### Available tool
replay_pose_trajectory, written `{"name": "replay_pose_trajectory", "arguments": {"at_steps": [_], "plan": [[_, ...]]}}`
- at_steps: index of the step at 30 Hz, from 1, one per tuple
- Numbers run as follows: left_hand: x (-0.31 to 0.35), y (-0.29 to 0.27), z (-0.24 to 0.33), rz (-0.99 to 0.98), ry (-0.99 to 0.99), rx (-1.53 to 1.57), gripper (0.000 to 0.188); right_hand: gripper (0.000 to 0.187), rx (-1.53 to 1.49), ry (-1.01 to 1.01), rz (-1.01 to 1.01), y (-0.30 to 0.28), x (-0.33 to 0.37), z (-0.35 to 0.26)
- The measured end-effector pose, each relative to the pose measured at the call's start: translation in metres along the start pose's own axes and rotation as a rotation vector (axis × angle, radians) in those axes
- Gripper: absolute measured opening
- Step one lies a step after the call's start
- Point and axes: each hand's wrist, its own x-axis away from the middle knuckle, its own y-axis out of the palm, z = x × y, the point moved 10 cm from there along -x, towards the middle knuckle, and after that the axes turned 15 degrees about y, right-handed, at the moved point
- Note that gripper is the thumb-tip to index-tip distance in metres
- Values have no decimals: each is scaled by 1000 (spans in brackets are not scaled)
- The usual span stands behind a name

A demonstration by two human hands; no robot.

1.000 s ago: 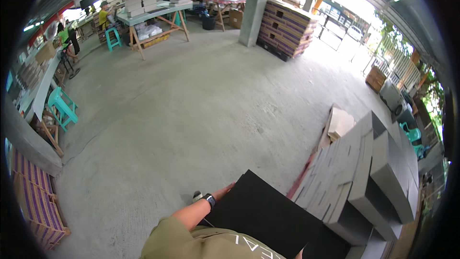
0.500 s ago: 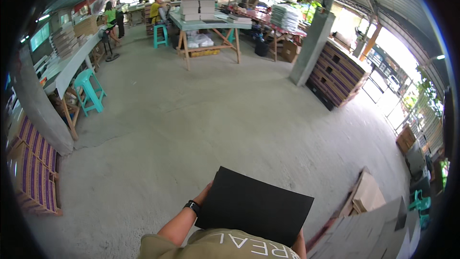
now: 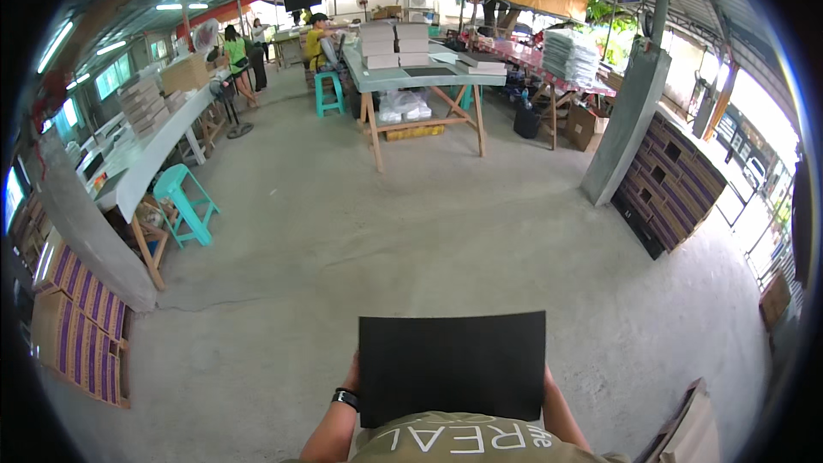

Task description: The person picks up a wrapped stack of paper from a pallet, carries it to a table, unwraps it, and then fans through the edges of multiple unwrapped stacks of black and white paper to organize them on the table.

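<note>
A flat black rectangular board or sheet (image 3: 454,364) is held level in front of my body, its back edge against my shirt. My left hand (image 3: 353,374) grips its left edge, with a dark band on the wrist. At the right edge my right hand (image 3: 550,384) has hold of it. Most of the fingers are hidden under the board, so I cannot tell whether it is one sheet or a stack.
Ahead stands a trestle table (image 3: 386,80) with stacked grey-white blocks (image 3: 378,40). A turquoise stool (image 3: 184,197) and long table (image 3: 146,159) line the left. Cartons (image 3: 77,330) sit lower left. A concrete pillar (image 3: 630,120) and stacked cartons (image 3: 669,176) are at right. People (image 3: 238,56) work farther back.
My view has swung left and tilted up, shifting the tables and pillar rightward and down. The black board, slanted before, now lies square to my body, still in both hands.
</note>
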Motion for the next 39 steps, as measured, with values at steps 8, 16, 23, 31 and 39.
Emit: {"name": "replay_pose_trajectory", "arguments": {"at_steps": [8,16,23,31,39], "plan": [[-292,-46,26,52,81,34,61,52,209,-187,-35,93,-182,-199],[-587,71,96,-460,182,-624,71,84,-42,-303,-29,109,-281,-349],[-847,74,43,-308,-125,-50,68,82,62,-338,151,81,-457,-529],[-1042,31,125,17,96,-304,71,84,111,37,-31,192,-672,-775],[-1287,-35,220,227,321,-177,65,81,232,-37,-83,339,-890,-994]]}}
